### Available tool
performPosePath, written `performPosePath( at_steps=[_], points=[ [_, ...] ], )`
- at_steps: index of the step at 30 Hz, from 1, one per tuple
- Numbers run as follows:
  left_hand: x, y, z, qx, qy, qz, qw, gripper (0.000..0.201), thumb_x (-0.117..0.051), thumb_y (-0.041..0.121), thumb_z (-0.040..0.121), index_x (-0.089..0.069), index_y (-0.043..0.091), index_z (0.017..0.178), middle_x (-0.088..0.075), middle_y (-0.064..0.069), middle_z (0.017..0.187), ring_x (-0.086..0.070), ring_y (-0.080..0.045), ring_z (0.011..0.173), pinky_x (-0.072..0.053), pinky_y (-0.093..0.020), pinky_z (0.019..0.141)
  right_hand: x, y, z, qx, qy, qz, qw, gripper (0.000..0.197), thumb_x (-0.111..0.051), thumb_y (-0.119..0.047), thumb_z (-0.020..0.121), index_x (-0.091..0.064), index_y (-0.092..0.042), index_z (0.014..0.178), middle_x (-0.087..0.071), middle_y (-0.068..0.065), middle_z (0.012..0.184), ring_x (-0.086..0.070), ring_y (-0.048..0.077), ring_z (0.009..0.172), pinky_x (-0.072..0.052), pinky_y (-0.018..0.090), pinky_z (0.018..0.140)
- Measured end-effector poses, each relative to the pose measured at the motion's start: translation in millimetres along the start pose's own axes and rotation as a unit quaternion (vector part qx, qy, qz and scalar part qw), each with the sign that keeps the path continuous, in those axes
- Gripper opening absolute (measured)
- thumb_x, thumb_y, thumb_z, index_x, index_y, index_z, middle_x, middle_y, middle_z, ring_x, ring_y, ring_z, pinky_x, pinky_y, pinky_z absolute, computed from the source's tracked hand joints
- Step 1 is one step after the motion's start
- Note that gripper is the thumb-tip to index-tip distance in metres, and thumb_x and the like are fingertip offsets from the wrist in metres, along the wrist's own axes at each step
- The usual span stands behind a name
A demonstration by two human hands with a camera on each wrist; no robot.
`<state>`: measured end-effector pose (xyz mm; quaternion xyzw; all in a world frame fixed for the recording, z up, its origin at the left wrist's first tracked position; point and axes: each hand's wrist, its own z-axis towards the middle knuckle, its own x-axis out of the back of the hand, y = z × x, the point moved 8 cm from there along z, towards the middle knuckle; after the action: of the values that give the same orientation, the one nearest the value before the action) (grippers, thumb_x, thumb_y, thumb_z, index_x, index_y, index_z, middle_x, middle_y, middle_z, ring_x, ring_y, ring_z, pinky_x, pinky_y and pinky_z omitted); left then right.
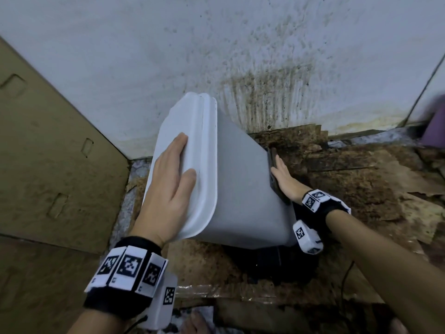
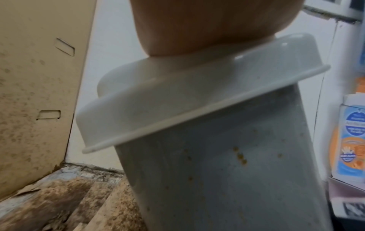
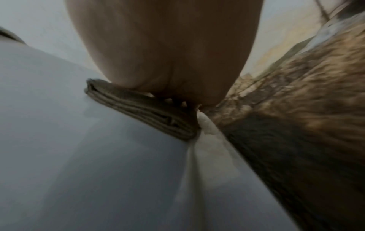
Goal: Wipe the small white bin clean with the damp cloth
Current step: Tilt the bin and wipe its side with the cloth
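You are wiping the right-hand side wall of the small white bin (image 1: 240, 179), mid-task.

In the centre of the head view the bin is sitting tilted, its lid end leaning toward the upper left and its base low at centre. Your left hand (image 1: 172, 186) is lying flat and open on the lid (image 1: 199, 165), fingers straight, steadying it. Your right hand (image 1: 285, 178) is pressing the folded cloth (image 3: 142, 109) against the bin's side with straight fingers, gripping nothing; in the right wrist view the cloth is sitting at centre, close to the bin's corner edge. Brown specks (image 2: 240, 156) are showing on the wall at centre right of the left wrist view, so I judge that face is still needing the cloth: next you will likely be turning the bin to reach it, keeping the lid hand firm.
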<state>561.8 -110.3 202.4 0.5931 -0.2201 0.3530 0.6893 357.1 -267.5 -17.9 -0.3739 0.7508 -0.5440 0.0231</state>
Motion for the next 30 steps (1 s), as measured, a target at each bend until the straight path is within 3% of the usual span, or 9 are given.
performPosePath(
  at_steps=[3, 8, 12, 15, 18, 21, 25, 27, 30],
  points=[
    [-2.0, 4.7, 0.7, -0.006, -0.002, -0.001, 1.000, 0.061, -0.035, 0.037, 0.101, -0.022, 0.025, 0.160, -0.024, 0.015, 0.164, -0.017, 0.003, 0.149, -0.012, -0.013, 0.120, -0.9, 22.1, -0.6, -0.039, 0.008, 0.020, 0.999, 0.060, -0.018, -0.041, 0.109, 0.013, -0.026, 0.158, 0.017, -0.005, 0.166, 0.018, 0.015, 0.152, 0.007, 0.038, 0.122],
    [-1.4, 2.6, 1.1, -0.003, -0.002, 0.001, 1.000, 0.061, -0.035, 0.039, 0.101, -0.022, 0.027, 0.160, -0.023, 0.018, 0.164, -0.016, 0.005, 0.149, -0.012, -0.013, 0.119, -3.3, 14.5, 1.4, -0.043, 0.041, 0.033, 0.998, 0.057, -0.016, -0.039, 0.109, 0.012, -0.027, 0.158, 0.015, -0.004, 0.166, 0.017, 0.019, 0.153, 0.008, 0.042, 0.123],
    [1.3, -2.0, 0.1, 0.007, 0.001, -0.005, 1.000, 0.061, -0.034, 0.039, 0.100, -0.022, 0.029, 0.160, -0.022, 0.020, 0.163, -0.016, 0.007, 0.148, -0.011, -0.012, 0.118, -13.2, -18.8, -4.4, -0.004, 0.057, -0.020, 0.998, 0.059, -0.012, -0.041, 0.107, 0.005, -0.020, 0.159, 0.018, -0.002, 0.166, 0.021, 0.023, 0.152, 0.011, 0.047, 0.123],
    [1.5, -1.5, -0.4, 0.010, 0.000, -0.003, 1.000, 0.061, -0.033, 0.039, 0.100, -0.021, 0.029, 0.160, -0.022, 0.019, 0.164, -0.015, 0.007, 0.148, -0.009, -0.005, 0.115, -24.1, -56.3, -6.5, 0.054, 0.069, -0.060, 0.994, 0.078, -0.002, -0.054, 0.092, 0.010, -0.017, 0.159, 0.024, 0.000, 0.164, 0.023, 0.022, 0.151, 0.008, 0.049, 0.124],
    [0.2, 0.7, 0.4, 0.010, -0.004, -0.001, 1.000, 0.062, -0.033, 0.038, 0.101, -0.021, 0.027, 0.160, -0.021, 0.016, 0.165, -0.014, 0.005, 0.149, -0.009, -0.006, 0.116, -34.9, -105.0, -37.2, 0.134, 0.079, -0.074, 0.985, 0.057, -0.006, -0.031, 0.106, 0.013, -0.020, 0.158, 0.022, -0.003, 0.165, 0.021, 0.015, 0.151, 0.011, 0.045, 0.124],
    [2.9, -3.3, -0.1, 0.020, -0.001, 0.004, 1.000, 0.062, -0.032, 0.036, 0.100, -0.020, 0.026, 0.160, -0.021, 0.015, 0.165, -0.014, 0.005, 0.149, -0.007, -0.002, 0.113, -55.9, -140.9, -77.1, 0.214, 0.088, -0.133, 0.964, 0.051, -0.010, -0.023, 0.108, -0.012, -0.013, 0.158, 0.019, -0.006, 0.166, 0.019, 0.014, 0.152, 0.009, 0.046, 0.124],
    [5.8, -6.8, -3.3, 0.026, 0.003, 0.003, 1.000, 0.063, -0.031, 0.034, 0.100, -0.019, 0.024, 0.161, -0.021, 0.014, 0.165, -0.015, 0.005, 0.148, -0.006, 0.000, 0.111, -72.9, -148.3, -116.4, 0.289, 0.154, -0.066, 0.943, 0.050, -0.015, -0.028, 0.107, -0.013, -0.021, 0.157, 0.008, -0.017, 0.160, 0.016, -0.008, 0.146, 0.002, 0.034, 0.125],
    [5.2, -5.7, -3.0, 0.018, 0.003, 0.006, 1.000, 0.062, -0.031, 0.034, 0.100, -0.019, 0.023, 0.161, -0.021, 0.012, 0.165, -0.015, 0.003, 0.149, -0.006, 0.000, 0.111, -80.8, -143.9, -133.6, 0.286, 0.176, -0.026, 0.942, 0.053, -0.015, -0.038, 0.105, -0.011, -0.031, 0.157, 0.004, -0.020, 0.163, 0.013, -0.009, 0.148, 0.003, 0.025, 0.124],
    [4.4, -4.2, -2.3, 0.013, 0.002, 0.006, 1.000, 0.062, -0.031, 0.036, 0.101, -0.019, 0.023, 0.161, -0.021, 0.011, 0.165, -0.016, 0.001, 0.150, -0.006, -0.001, 0.111, -89.0, -132.0, -151.3, 0.259, 0.208, 0.034, 0.943, 0.054, -0.024, -0.040, 0.107, -0.015, -0.031, 0.159, -0.010, -0.022, 0.164, -0.001, -0.005, 0.150, -0.003, 0.021, 0.123]
  ],
)
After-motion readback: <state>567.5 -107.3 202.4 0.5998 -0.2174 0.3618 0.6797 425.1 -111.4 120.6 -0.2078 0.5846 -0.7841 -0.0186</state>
